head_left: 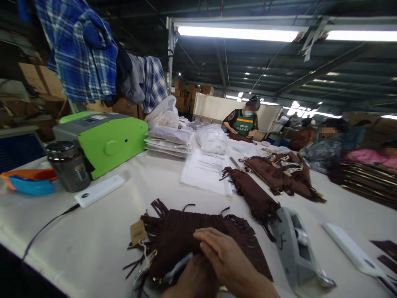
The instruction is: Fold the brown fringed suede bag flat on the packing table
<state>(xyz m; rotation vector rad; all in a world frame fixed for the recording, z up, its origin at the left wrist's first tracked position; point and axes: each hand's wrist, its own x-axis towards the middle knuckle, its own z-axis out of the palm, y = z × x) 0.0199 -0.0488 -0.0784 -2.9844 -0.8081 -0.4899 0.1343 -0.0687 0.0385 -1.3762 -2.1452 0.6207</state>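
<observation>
A dark brown fringed bag [198, 225] lies on the white table in front of me, its opening towards me. A tan paper tag [138, 232] hangs on a string at its left side, near some metal hardware. My right hand [228, 258] rests on top of the bag with its fingers stretched out. Beside and partly beneath it, my left hand [195, 277] reaches in at the near edge of the bag. Its fingers are hidden and blurred. A crumpled greyish-blue piece [178, 267] shows beside the left hand.
A grey tape dispenser [293, 248] stands to the right, near another brown fringed bag [252, 190]. At left are a green machine [114, 142], a dark flask [68, 165] and a white corded device [99, 190]. Papers [206, 169] lie farther back. A co-worker [243, 120] works across the table.
</observation>
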